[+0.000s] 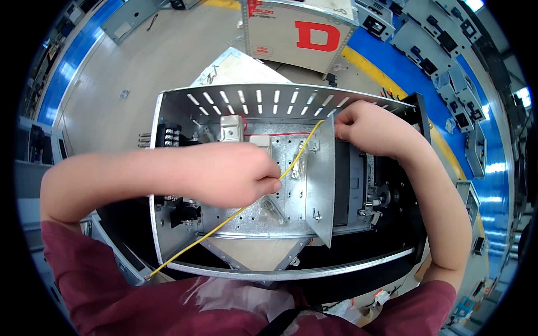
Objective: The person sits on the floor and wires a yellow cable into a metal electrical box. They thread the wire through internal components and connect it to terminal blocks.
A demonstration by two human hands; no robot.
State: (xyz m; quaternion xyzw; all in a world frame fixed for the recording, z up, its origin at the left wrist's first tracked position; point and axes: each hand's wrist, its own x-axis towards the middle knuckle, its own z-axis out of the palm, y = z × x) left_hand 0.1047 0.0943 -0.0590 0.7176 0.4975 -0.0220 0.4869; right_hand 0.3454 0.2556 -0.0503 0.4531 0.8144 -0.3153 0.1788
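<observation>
Over chassis [235,101]: left hand [235,173] pinching yellow wire [224,221].

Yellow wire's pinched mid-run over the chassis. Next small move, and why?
Probably draw the yellow wire further through with the left hand: the right hand holds its upper end at the divider plate, while a long tail hangs loose past the chassis rim.

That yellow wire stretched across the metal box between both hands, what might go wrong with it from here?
The yellow wire is pinched by the left hand and runs up to the right hand at the edge of an upright metal plate. Pulled taut there, its insulation might scrape or nick. Its free end hangs past the metal box's front rim and may snag. The red wire close by might get tugged.
</observation>
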